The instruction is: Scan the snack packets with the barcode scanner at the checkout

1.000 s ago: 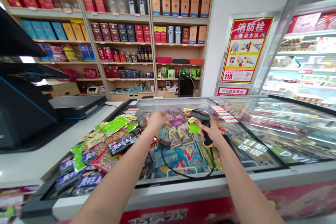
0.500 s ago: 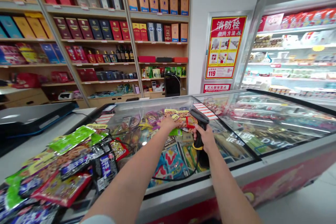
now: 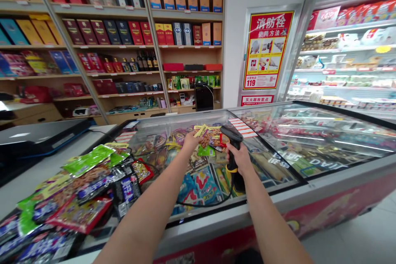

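Observation:
My right hand is wrapped round the handle of a black barcode scanner. Its head points away from me over the glass-topped freezer. Pinched in my left hand is the near edge of a snack packet with a yellow top and brown contents, lifted at a tilt. More snack packets lie on the glass just beyond and between my hands, among them a green one and a red-edged one partly behind the scanner. Below the scanner, a black cable loops over the glass.
A heap of snack packets covers the freezer's left end and the counter beside it. A flat black device stands on that counter. The chest freezer's frame runs along my front. Shelves of boxes and a lit fridge stand behind.
My left hand has drawn back slightly to the left and raised a yellow-topped snack packet from the others. The scanner has shifted slightly left, still in my right hand.

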Demonstrator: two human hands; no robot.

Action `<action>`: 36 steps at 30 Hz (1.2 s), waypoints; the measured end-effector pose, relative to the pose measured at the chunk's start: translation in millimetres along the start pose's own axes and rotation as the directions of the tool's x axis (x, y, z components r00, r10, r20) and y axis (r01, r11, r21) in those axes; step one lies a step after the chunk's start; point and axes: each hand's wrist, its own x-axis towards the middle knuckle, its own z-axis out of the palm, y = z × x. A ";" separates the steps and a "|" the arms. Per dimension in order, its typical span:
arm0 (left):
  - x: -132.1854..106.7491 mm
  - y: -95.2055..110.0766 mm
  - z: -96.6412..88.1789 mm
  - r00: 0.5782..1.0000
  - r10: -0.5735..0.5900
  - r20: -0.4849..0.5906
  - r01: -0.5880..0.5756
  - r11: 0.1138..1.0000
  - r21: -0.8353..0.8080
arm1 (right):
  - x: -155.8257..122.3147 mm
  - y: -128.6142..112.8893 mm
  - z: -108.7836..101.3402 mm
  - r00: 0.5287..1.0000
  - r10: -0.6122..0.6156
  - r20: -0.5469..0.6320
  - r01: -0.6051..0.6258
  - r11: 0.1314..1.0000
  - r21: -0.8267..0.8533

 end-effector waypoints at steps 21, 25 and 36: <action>2.6 -51.5 -88.5 0.939 -0.022 -0.344 -0.058 0.974 -0.221 | -19.9 8.5 45.7 0.881 0.142 0.452 -0.010 0.959 -0.283; -2.8 -49.4 -89.4 0.931 0.104 -0.349 -0.092 0.994 0.051 | -24.3 10.7 43.2 0.884 0.154 0.441 -0.022 0.957 -0.291; -11.3 -40.7 -90.6 0.936 0.122 -0.330 -0.066 0.982 0.178 | -25.1 13.1 43.8 0.892 0.161 0.423 -0.024 0.950 -0.310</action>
